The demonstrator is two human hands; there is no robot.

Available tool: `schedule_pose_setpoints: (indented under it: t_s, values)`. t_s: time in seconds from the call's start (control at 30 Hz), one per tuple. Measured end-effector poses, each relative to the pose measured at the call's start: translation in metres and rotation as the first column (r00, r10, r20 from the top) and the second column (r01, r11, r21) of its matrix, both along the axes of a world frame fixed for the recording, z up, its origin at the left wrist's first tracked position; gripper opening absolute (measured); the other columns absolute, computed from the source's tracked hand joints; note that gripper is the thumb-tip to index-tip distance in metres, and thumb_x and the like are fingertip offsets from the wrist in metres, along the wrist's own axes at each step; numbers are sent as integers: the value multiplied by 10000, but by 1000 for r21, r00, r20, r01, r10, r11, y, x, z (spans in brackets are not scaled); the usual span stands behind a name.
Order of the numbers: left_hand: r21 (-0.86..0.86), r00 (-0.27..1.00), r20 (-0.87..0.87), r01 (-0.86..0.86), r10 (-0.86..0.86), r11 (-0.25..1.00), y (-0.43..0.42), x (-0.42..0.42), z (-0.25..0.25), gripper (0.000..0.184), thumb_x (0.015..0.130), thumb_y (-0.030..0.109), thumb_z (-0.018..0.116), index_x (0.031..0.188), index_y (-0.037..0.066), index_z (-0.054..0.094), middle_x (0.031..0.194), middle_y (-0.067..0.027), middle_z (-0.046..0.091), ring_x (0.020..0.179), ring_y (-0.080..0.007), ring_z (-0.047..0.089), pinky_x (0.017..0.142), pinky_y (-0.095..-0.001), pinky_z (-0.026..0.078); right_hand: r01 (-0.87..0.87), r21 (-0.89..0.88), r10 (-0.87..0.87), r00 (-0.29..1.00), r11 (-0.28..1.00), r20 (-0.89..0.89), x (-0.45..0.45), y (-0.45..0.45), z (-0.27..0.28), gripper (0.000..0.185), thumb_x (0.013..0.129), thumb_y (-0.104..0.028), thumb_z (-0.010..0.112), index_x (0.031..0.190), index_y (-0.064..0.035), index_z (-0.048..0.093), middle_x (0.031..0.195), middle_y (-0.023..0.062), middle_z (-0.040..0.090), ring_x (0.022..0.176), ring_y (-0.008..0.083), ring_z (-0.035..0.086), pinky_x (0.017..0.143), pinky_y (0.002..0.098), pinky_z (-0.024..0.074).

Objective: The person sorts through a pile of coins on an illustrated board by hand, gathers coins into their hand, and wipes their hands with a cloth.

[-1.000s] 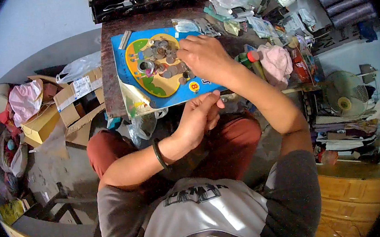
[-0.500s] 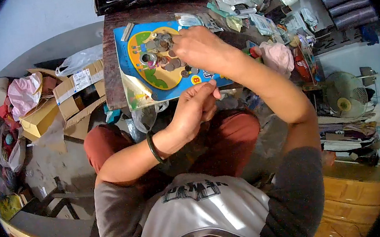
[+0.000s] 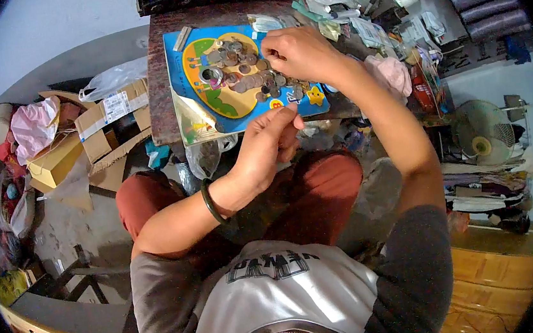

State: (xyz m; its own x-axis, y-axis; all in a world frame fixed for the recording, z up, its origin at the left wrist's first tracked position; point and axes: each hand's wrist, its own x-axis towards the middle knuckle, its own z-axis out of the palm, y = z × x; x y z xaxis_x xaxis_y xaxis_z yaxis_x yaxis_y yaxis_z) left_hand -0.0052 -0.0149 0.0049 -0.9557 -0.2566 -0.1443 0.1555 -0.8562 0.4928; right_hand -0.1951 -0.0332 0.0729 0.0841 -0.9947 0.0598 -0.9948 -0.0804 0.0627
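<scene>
Many round coins point(image 3: 247, 83) lie spread on a blue and yellow picture book point(image 3: 219, 111) at the front of the table. Among them, toward the left, stands a small silvery round container point(image 3: 209, 74). Over the right side of the coins is my right hand point(image 3: 304, 52), its fingers curled downward and closed; whatever is at the fingertips is hidden. My left hand point(image 3: 267, 142), with a dark bangle point(image 3: 212, 200) on the wrist, hovers by the book's near edge. Its fingers are folded in with the thumb on top, and I cannot make out what is inside.
A small grey bar point(image 3: 183, 36) rests at the book's far left corner. Plastic packets and a pink cloth point(image 3: 389, 76) crowd the right side of the dark wooden table point(image 3: 161, 80). Cardboard boxes point(image 3: 114, 117) and bags stand left; a fan point(image 3: 484, 132) stands right.
My right hand has shifted right and slightly up, showing more coins beneath where it was. My left hand stays closed near the book's edge. The view has moved slightly.
</scene>
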Motion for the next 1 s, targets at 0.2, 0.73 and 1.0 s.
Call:
schedule_pose_setpoints:
  t_s: [0.2, 0.73, 1.0]
  values:
    - [-3, 1000, -7, 17, -17, 1000, -1, 0, 4, 282, 968, 310, 501, 777, 113, 569, 544, 84, 258, 451, -60, 219, 442, -237, 190, 90, 45, -84, 990, 995, -116, 4, 3, 3, 105, 811, -159, 586, 852, -97, 660, 852, 72, 635, 832, 308, 626, 699, 436, 499]
    - [21, 999, -17, 29, -28, 999, -1, -3, 3, 279, 965, 298, 508, 783, 99, 580, 541, 85, 256, 452, -57, 218, 444, -236, 176, -274, -108, 224, 914, 956, -338, 9, 15, -13, 87, 693, -125, 615, 770, -92, 639, 784, 37, 560, 817, 198, 584, 713, 324, 466]
    - [21, 1000, -13, 28, -28, 999, 0, -6, 1, 287, 967, 310, 506, 786, 99, 579, 541, 84, 260, 458, -59, 228, 449, -237, 188, -267, -143, 217, 932, 953, -291, 7, 19, -13, 103, 703, -127, 608, 791, -99, 654, 790, 33, 562, 820, 200, 586, 716, 330, 464]
